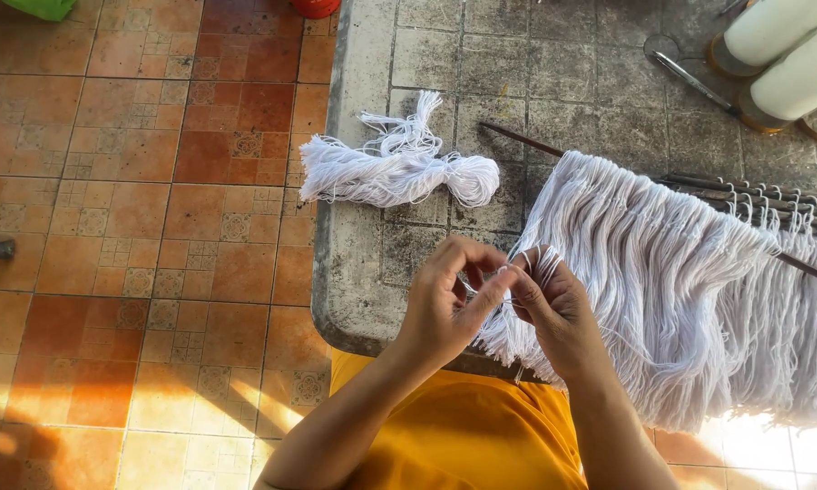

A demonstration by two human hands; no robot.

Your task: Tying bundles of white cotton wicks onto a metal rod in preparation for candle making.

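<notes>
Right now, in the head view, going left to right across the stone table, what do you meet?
Loose white yarn bundle → left hand → right hand → hanging white yarn fringe → white yarn cones.

Grey stone table, yarn bundle, fringe, scissors

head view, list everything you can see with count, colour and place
loose bundle of white yarn: one, white, on the table's left part
fringe of white yarn strands: one mass, white, hanging from thin dark rods over the table's right edge
grey tiled stone table: one, grey, centre
white cones on tan bases: at least two, top right
metal scissors: one pair, beside the cones
orange patterned floor tiles: left
yellow garment: bottom centre
left hand, right hand: pinching white strands at the fringe
</notes>
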